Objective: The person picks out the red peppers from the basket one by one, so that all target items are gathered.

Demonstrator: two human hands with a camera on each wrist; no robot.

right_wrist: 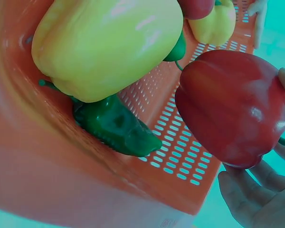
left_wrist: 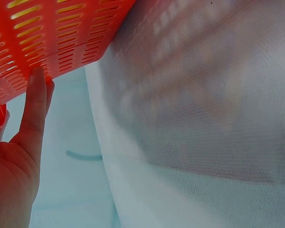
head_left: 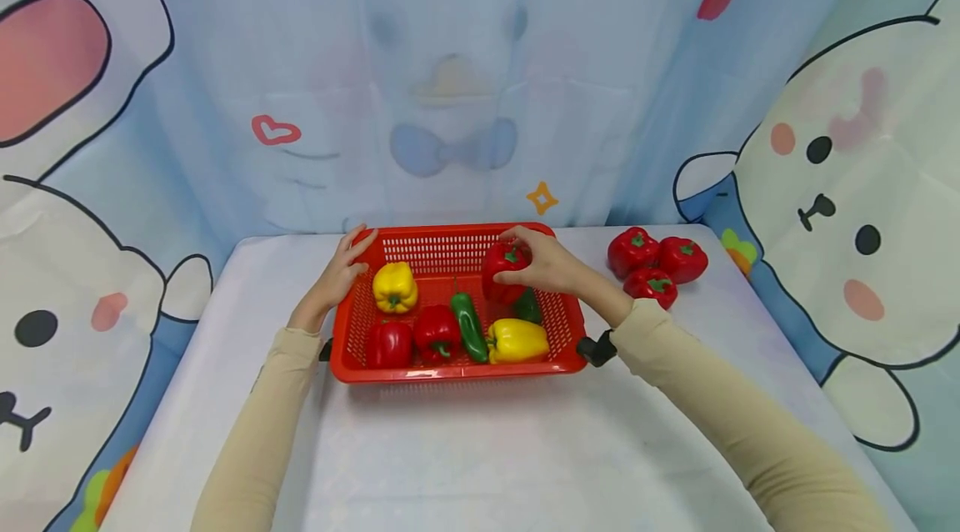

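Note:
My right hand [head_left: 546, 260] grips a red bell pepper [head_left: 498, 275] from above at the back right of the red basket [head_left: 457, 377]. In the right wrist view, thumb and fingers lie around that red bell pepper [right_wrist: 232, 107], with its stem toward the palm. At the back left corner, my left hand [head_left: 336, 278] touches the basket's rim. The left wrist view has a straight finger [left_wrist: 34, 102] against the perforated outer wall. Inside are a yellow pepper [head_left: 395, 288], two red peppers [head_left: 390, 343], a long green chili [head_left: 468, 326], another yellow pepper [head_left: 519, 341] and a dark green pepper [head_left: 527, 307].
Three more red bell peppers [head_left: 651, 287] sit together on the white table [head_left: 450, 465], right of the basket. Black handles [head_left: 597, 348] stick out at the basket's sides. A cartoon-printed curtain [head_left: 465, 32] hangs behind the table.

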